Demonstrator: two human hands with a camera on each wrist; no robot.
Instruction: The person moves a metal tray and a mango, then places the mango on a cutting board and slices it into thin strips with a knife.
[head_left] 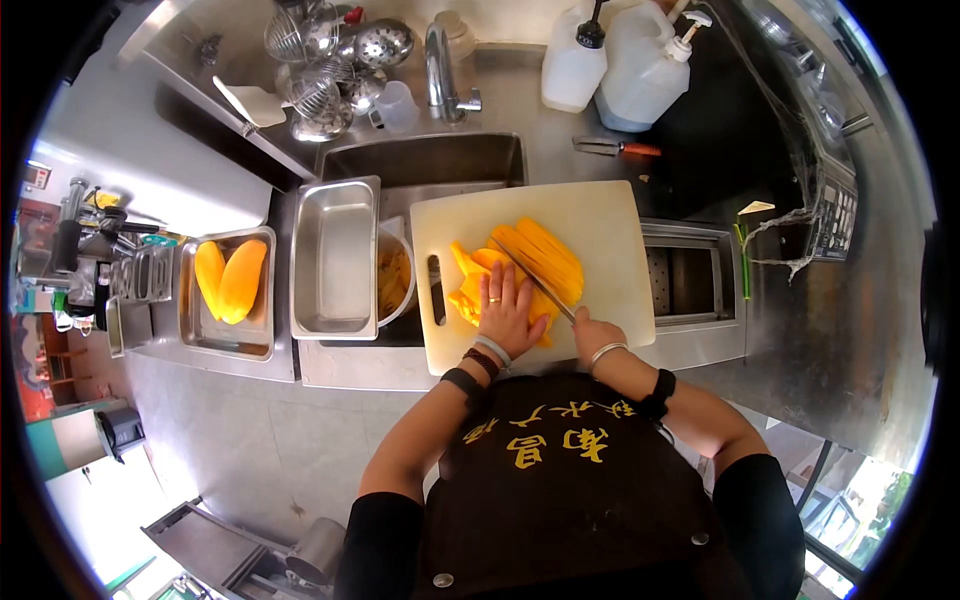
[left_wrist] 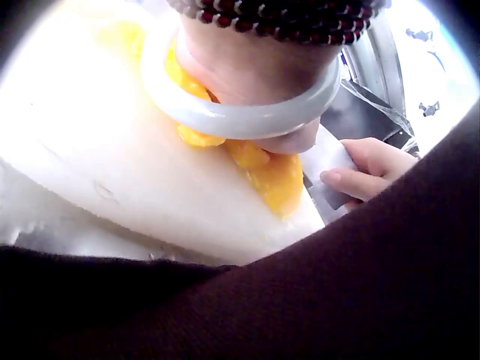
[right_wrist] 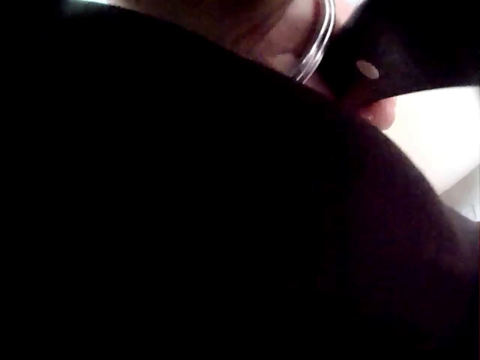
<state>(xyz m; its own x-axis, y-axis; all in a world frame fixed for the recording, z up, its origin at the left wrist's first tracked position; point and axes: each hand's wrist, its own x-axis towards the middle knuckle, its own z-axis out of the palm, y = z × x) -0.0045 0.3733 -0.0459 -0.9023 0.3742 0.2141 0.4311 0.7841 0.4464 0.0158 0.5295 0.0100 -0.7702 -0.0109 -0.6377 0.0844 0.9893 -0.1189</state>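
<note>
On a white cutting board (head_left: 615, 230) lies sliced orange-yellow flesh (head_left: 540, 255), with looser pieces (left_wrist: 276, 184) at its left. The left hand (head_left: 508, 315) rests over those pieces, fingers extended toward the blade. The right hand (head_left: 596, 336) grips a knife (head_left: 545, 287) whose blade slants up and left between the slices and the left fingers. In the left wrist view, the right hand's fingers (left_wrist: 367, 172) pinch the blade near its handle. The right wrist view is mostly dark cloth, with part of the right hand (right_wrist: 381, 114) beside the black handle (right_wrist: 409, 64).
Left of the board stand a steel pan (head_left: 335, 260) and a container of peelings (head_left: 393, 280). Farther left, a tray (head_left: 262, 335) holds two yellow fruits (head_left: 241, 280). Behind are a sink (head_left: 430, 155), faucet (head_left: 440, 75) and jugs (head_left: 640, 75); red-handled tongs (head_left: 638, 149) lie behind right.
</note>
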